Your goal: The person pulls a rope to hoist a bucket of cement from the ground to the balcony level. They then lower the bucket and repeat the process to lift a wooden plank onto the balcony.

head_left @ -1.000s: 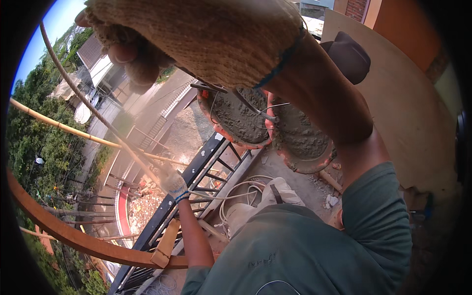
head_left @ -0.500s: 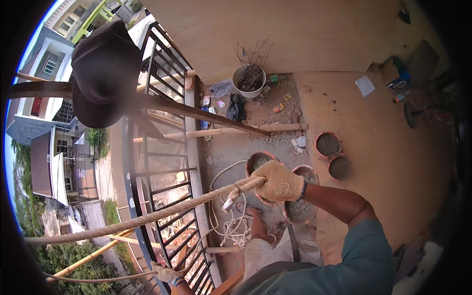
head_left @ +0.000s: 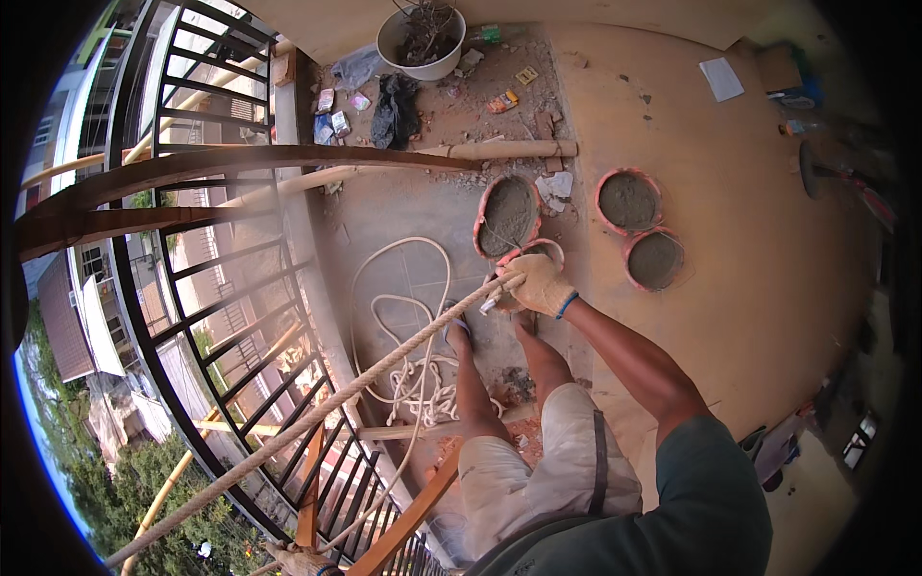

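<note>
My right hand [head_left: 540,285], in a tan work glove, is closed around a thick twisted rope [head_left: 375,372] that slants down to the lower left across the railing. A whitish rope end hangs beside this hand. Just beyond the hand is a reddish-rimmed bucket [head_left: 549,252], partly hidden by it. Touching that bucket is a larger bucket of wet grey cement mix [head_left: 509,217]. At the lower edge my left hand [head_left: 305,561], also gloved, is closed on a thinner length of rope [head_left: 370,514] by the railing; its fingers are partly cut off.
Two more buckets of mix [head_left: 629,200] stand to the right. Loose rope [head_left: 423,389] lies coiled by my feet. A black metal railing [head_left: 206,370] edges the left side, crossed by wooden beams [head_left: 288,158]. A bamboo pole [head_left: 523,150], rubble and a potted plant [head_left: 423,62] lie farther off.
The view has shifted, and the dark rounded object at upper left has nearly left the picture. My right hand is lower and farther from the camera, still gripping the rope.
</note>
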### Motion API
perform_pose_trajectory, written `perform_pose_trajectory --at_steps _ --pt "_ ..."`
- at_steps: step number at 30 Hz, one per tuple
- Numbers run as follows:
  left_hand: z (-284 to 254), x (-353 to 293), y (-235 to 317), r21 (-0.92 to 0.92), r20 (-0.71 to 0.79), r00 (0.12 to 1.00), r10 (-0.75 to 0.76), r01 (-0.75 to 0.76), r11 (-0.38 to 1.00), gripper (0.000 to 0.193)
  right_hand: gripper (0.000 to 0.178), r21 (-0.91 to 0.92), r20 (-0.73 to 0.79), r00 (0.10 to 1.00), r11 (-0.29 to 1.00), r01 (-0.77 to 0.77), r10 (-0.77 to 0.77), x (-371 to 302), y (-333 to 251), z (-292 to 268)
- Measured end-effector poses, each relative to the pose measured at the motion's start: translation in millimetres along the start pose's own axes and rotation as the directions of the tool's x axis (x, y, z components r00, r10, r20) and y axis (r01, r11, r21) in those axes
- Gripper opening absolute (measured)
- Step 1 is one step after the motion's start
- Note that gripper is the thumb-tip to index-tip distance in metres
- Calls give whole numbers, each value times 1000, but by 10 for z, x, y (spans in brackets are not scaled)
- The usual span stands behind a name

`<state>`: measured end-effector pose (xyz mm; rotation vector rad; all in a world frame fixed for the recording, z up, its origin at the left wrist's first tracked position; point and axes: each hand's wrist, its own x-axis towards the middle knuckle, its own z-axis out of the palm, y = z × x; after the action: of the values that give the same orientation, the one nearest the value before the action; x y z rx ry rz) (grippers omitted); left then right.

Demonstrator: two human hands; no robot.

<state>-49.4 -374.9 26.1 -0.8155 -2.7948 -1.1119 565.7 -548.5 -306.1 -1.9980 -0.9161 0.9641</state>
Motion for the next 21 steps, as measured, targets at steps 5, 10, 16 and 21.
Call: perform_pose_trajectory --at_steps 5,10,16,21 --pt "77 -660 -249 -158 299 932 -207 262 952 43 16 139 -198 979 990 -29 56 280 767 155" --pt "376 -1172 -466 -315 684 713 -153 478 820 38 16 -23 -35 986 986 -166 165 475 690 127" --pt "780 -1467 -317 -130 896 432 -105 480 868 38 24 -471 -281 921 798 -376 268 738 1123 266" --pt "646 -1512 -158 -173 887 461 10 312 934 40 26 -287 -355 599 527 -800 717 707 1461 316"
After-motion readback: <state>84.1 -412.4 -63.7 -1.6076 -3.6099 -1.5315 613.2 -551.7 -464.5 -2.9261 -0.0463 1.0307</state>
